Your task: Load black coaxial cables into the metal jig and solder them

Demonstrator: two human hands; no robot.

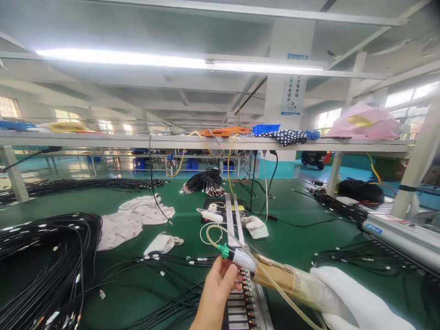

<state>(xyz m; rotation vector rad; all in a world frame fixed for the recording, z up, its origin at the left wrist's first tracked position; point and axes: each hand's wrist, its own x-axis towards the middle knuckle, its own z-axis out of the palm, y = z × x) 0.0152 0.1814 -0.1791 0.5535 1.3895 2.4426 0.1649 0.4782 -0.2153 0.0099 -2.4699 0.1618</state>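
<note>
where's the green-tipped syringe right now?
Head view, lower centre: the syringe is between both hands, its green tip at the left hand fingertips and its taped barrel running back to the white-gloved right hand, above the metal rail.

Single head-worn camera, sitting above the green-topped workbench (295,238) and facing forward across it, tilting only slightly downward. The ceiling with a long fluorescent tube light (172,59) is filling the upper half of the frame; the grey overhead shelf rail (137,141) is crossing the middle. The nearest bench area is sitting at the bottom edge, very close to the lens, where the bare left hand (218,293) and the white-gloved right hand (350,302) are entering at lower centre and lower right. Wide-angle lens is bending the edges. No second view, so no shared area.
</note>
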